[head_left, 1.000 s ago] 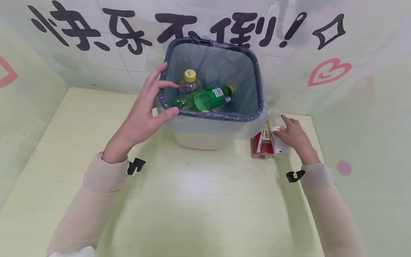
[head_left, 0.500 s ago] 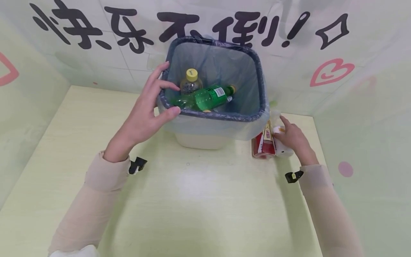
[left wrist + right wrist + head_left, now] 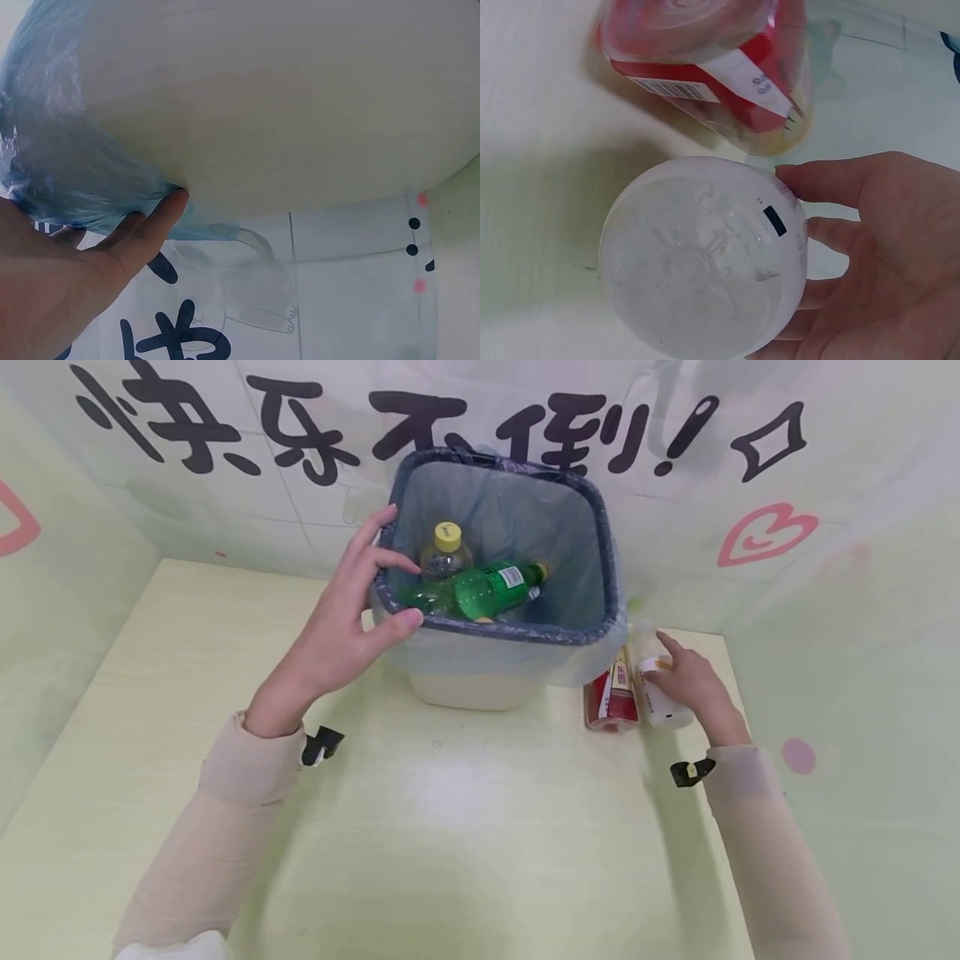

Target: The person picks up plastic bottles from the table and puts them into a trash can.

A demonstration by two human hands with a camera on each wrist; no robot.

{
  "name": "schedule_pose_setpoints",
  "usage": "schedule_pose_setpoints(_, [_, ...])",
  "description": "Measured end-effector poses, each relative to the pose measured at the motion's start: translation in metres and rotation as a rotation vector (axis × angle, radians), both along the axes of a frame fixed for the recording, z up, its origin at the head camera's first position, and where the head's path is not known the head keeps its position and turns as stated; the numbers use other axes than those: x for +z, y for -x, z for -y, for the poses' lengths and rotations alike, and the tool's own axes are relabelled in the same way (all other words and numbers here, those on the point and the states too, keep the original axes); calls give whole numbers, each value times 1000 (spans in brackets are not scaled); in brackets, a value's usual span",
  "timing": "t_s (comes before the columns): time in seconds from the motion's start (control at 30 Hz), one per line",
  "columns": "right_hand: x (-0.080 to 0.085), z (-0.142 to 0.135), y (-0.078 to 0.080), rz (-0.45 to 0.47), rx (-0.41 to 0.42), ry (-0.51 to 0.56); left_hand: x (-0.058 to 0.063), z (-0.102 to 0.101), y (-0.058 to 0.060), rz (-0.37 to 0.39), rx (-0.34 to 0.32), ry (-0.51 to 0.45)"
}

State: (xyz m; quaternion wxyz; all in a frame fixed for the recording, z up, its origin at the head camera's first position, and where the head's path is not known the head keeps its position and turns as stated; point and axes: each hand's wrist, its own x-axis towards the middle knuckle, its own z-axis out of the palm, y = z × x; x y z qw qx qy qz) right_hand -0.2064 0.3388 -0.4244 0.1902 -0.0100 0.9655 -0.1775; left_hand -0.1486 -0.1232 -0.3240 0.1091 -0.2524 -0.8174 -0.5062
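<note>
In the head view, a lined trash bin (image 3: 472, 689) stands against the back wall. My left hand (image 3: 337, 618) grips its near left corner, with the thumb at the front rim and the fingers at the left side. The left wrist view shows those fingers against the bluish bag (image 3: 90, 180). Far to the right, my right hand (image 3: 697, 685) holds a clear plastic bottle (image 3: 666, 702) with a white label, which lies on its side, base toward me. Its round bottom fills much of the right wrist view. A red-labelled bottle (image 3: 613, 700) lies just left of it.
Inside the bin are a green bottle (image 3: 491, 591) lying slanted and a yellow-capped bottle (image 3: 447, 550) standing behind it. The pale table (image 3: 450, 827) meets a printed wall (image 3: 660, 518) at the back and another wall (image 3: 847, 710) at the right.
My right hand has shifted slightly right with the white-labelled bottle, and a small gap now separates its base from the red-labelled bottle. The left hand and bin stay in place.
</note>
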Motion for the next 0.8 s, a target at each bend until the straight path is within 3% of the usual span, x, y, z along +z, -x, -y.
schedule_pose_setpoints(0.3, [36,-2,-1,-46,9,-3,-2,-1,1,-5,-10,-38])
schedule_pose_setpoints(0.8, [92,22,-9,-82,51,-21,-1,-1,1,1,-18,-48])
